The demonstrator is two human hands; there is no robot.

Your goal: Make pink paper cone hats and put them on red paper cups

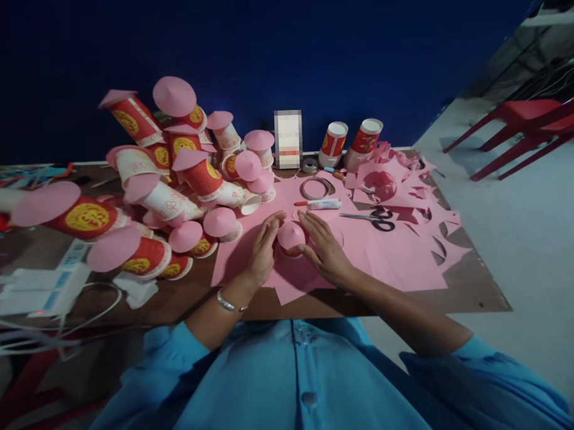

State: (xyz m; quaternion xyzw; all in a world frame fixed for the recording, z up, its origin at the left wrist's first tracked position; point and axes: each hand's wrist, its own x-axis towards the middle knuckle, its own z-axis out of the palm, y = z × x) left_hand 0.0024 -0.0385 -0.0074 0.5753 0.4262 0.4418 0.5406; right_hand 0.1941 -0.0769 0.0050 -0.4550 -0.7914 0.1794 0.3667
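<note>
A paper cup with a pink paper cone (292, 235) on top stands on pink paper sheets (327, 277) near the table's front edge. My left hand (265, 248) is at the cone's left side, fingers stretched forward and slightly bent. On the other side, my right hand (326, 248) has its fingers extended and its thumb apart, close to the cone's right edge. Whether the palms or fingertips touch the cone is hard to tell. Behind the hands lie a marker (324, 204) and a red-tipped pen; scissors (369, 219) rest to the right.
Several cups with pink cone tops (173, 200) are heaped at the left. Two uncapped cups (371, 137) stand at the back, near tape rolls (310, 165). Cut pink scraps (384, 180) pile at the right. A power strip (63, 279) with cables lies at the far left.
</note>
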